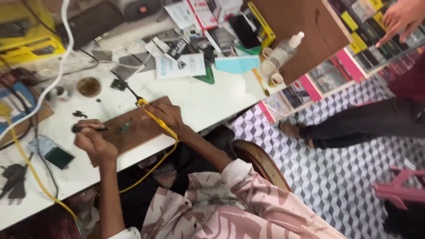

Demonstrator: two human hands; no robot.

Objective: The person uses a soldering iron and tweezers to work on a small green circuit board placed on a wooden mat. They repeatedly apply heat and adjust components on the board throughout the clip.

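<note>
We're at the white bench, both hands over the brown work board. Left hand closed round dark tweezers, tips pointing at 3 o'clock twd the small green PCB on the board; can't tell if the tips touch it. Right hand wrapped on the yellow soldering iron, dark tip up at 10 o'clock, well off the PCB, yellow cable dropping at 6 o'clock. PCB sits btwn the hands, just at 3 o'clock of the left. Round flux tin at 12 o'clock of the left hand. Another person's hand far at 2 o'clock, on the shelf.
</note>
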